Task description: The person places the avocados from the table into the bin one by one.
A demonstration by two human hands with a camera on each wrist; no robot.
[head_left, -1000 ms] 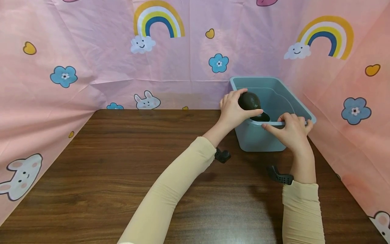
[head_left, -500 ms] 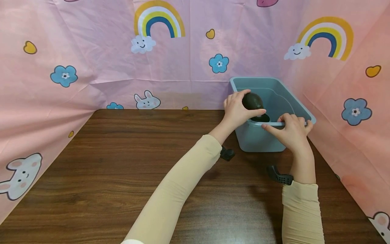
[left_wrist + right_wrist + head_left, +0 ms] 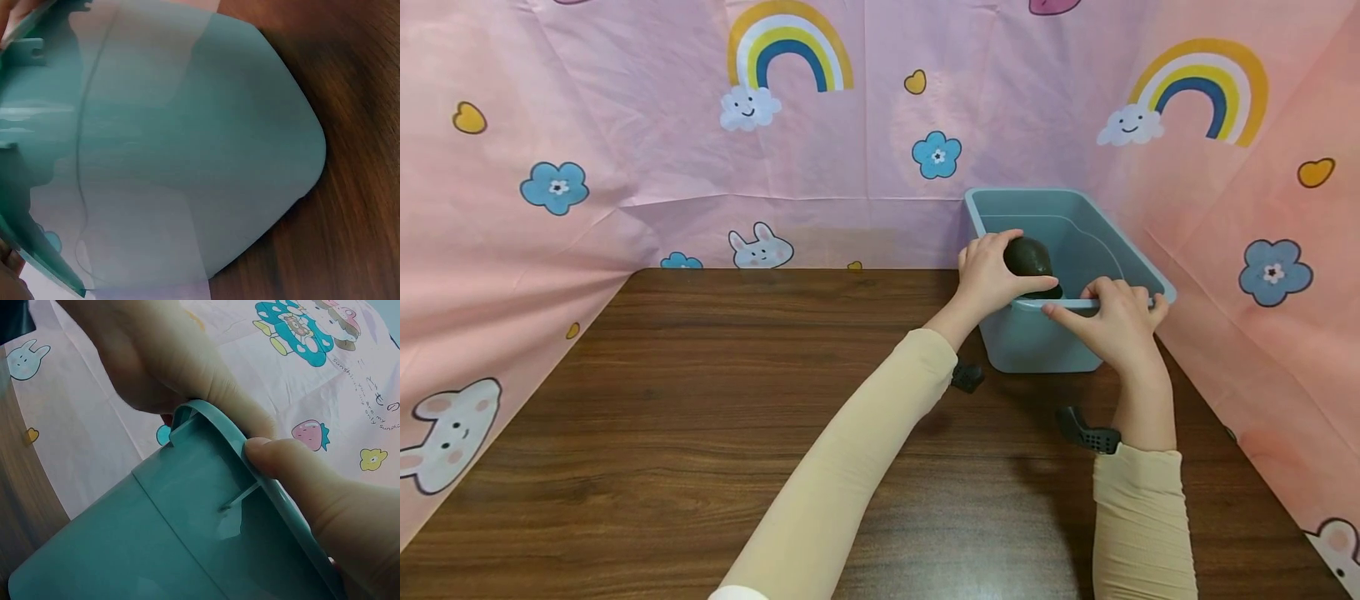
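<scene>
In the head view my left hand (image 3: 990, 272) reaches over the near left corner of a blue-green plastic bin (image 3: 1039, 340). Its thumb and fingers curl round a dark green avocado (image 3: 1028, 254), held just inside the rim. Right below the avocado, another dark rounded shape (image 3: 1054, 292) shows within the bin, mostly covered by the thumb. My right hand (image 3: 1118, 323) grips the bin's front rim, thumb outside and fingers over the edge. In the right wrist view the right thumb (image 3: 300, 465) presses against that rim. Only the bin's outer wall (image 3: 187, 137) fills the left wrist view; the avocado is hidden there.
The bin stands at the back right of a dark wooden table (image 3: 700, 417), close to the pink patterned cloth (image 3: 1240, 217) on the right and back. Black wrist camera mounts (image 3: 1088, 432) stick out from both wrists.
My left hand has moved right and slightly down with the avocado, which now sits lower and further over the bin. The right hand stays on the rim.
</scene>
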